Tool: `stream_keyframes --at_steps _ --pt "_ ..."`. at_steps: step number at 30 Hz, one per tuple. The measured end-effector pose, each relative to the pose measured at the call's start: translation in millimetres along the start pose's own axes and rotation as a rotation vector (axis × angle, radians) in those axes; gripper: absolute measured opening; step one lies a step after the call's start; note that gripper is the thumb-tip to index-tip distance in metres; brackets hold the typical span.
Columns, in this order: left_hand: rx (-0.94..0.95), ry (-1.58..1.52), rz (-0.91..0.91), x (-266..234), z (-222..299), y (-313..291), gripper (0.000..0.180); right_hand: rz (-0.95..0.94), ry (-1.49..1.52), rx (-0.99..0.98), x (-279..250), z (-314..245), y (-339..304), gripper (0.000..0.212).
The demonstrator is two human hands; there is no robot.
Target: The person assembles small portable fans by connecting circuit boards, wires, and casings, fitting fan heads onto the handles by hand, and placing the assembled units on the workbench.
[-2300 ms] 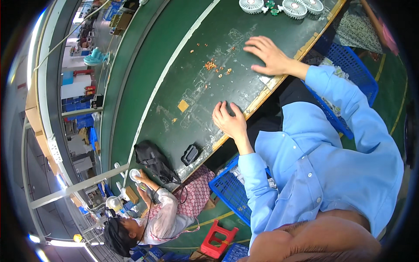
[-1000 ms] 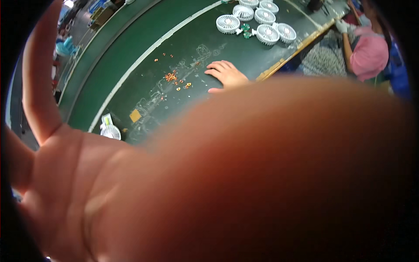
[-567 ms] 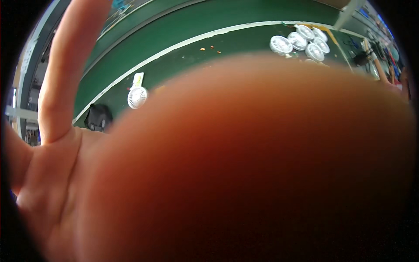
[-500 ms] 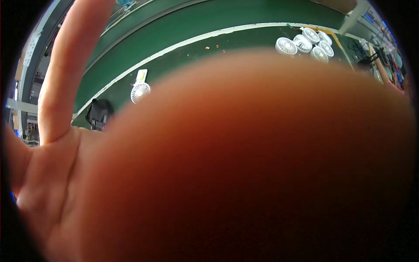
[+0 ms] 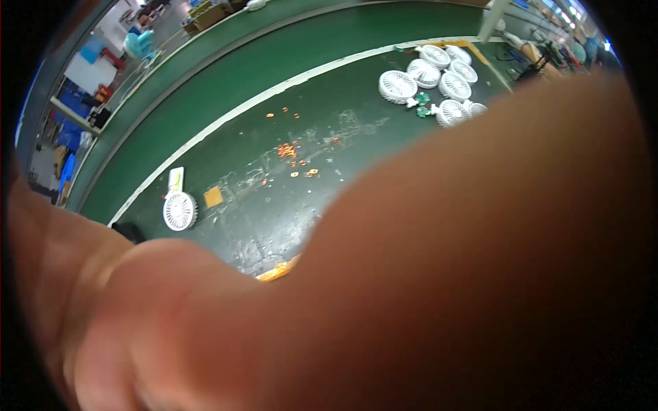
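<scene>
A hand [image 5: 425,274] is covering most of the lens, blurred; can't tell which one or whether it's gripping anything. Nearest thing: lone white fan [image 5: 180,210] lying flat on the green belt [image 5: 274,82], w/ more fans [image 5: 435,82] grouped far right. Prob. light, stiff plastic w/ a fragile grille; best held by the rim.

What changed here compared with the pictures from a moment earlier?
The hand close to the camera has dropped lower, its raised finger gone from view, uncovering more green table. Which hand it is cannot be told. The cluster of white fans and the single fan remain on the table.
</scene>
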State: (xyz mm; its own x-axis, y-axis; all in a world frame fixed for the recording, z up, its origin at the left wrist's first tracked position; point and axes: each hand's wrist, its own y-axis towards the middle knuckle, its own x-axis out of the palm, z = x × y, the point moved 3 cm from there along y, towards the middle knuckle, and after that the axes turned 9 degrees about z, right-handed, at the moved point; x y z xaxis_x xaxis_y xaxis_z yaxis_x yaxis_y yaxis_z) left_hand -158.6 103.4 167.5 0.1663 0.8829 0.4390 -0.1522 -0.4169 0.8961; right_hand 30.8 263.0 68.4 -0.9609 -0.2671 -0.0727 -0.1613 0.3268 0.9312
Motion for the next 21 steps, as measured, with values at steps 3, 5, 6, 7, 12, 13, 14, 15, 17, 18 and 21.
stream_keyframes --at_steps 3,5,6,7,12,13,14,15,17,18,21 --pt "-0.068 -0.004 -0.033 7.1 2.6 -1.2 0.071 -0.048 -0.061 0.032 -17.0 -18.1 20.6 0.075" --pt "-0.102 0.023 -0.065 7.0 6.6 7.1 0.071 -0.089 -0.068 0.062 -21.5 -31.4 37.7 0.075" --pt "-0.107 0.042 -0.079 7.9 10.3 13.7 0.071 -0.106 -0.060 0.071 -23.5 -35.0 47.4 0.075" --pt "-0.097 0.058 -0.090 7.3 9.3 17.7 0.072 -0.113 -0.046 0.070 -20.5 -35.4 55.1 0.075" --pt "-0.055 0.097 -0.172 -4.7 2.2 34.9 0.073 -0.114 -0.002 0.084 -1.9 -47.2 74.8 0.076" --pt "-0.056 0.090 -0.179 -9.2 -0.4 32.8 0.073 -0.115 -0.011 0.080 0.8 -50.2 74.2 0.076" --pt "-0.059 0.080 -0.181 -13.5 -3.6 30.2 0.073 -0.117 -0.027 0.072 3.0 -53.8 74.7 0.076" --pt "-0.075 0.088 -0.175 -19.1 -0.3 22.7 0.073 -0.142 -0.036 0.066 0.1 -56.6 74.2 0.076" --pt "-0.105 0.109 -0.156 -22.9 10.9 8.2 0.074 -0.198 -0.052 0.045 -11.5 -58.5 78.7 0.076" --pt "-0.105 0.111 -0.144 -23.6 11.8 4.6 0.074 -0.211 -0.058 0.025 -12.9 -58.6 82.9 0.076" --pt "-0.080 0.126 -0.132 -31.8 11.7 -0.7 0.075 -0.229 -0.049 -0.024 -8.9 -59.3 88.9 0.076"
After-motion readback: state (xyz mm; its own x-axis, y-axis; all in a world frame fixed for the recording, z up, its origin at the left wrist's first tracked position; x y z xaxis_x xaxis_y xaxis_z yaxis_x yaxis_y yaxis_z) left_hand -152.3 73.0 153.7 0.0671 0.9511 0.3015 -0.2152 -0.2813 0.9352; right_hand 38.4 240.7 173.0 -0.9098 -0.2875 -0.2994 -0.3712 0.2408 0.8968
